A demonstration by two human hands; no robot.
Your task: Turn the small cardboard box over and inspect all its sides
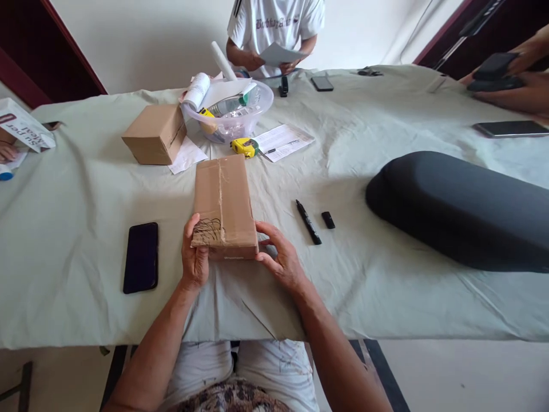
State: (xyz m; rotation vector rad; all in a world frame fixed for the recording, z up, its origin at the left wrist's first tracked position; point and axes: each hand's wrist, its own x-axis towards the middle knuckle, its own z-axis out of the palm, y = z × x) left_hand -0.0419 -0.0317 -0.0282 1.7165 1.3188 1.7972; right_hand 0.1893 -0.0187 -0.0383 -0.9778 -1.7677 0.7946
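Observation:
Between my hands is a taped brown cardboard box (227,194), with black scribbled lines on the near left of its top. My left hand (195,254) grips its near left corner, fingers on the side and thumb on the near face. On the opposite side, my right hand (281,254) presses its fingertips and thumb against the near right corner. To the right lie an uncapped black marker (307,221) and its separate cap (328,220). A dark smartphone (141,257) rests left of my left hand.
Beyond the box are a yellow tape measure (244,147), a printed sheet (285,142) with a pen, a second cardboard box (154,134) and a filled plastic basin (263,106). A large black padded seat (463,209) occupies the right. Other people sit around the cloth-covered table (351,303).

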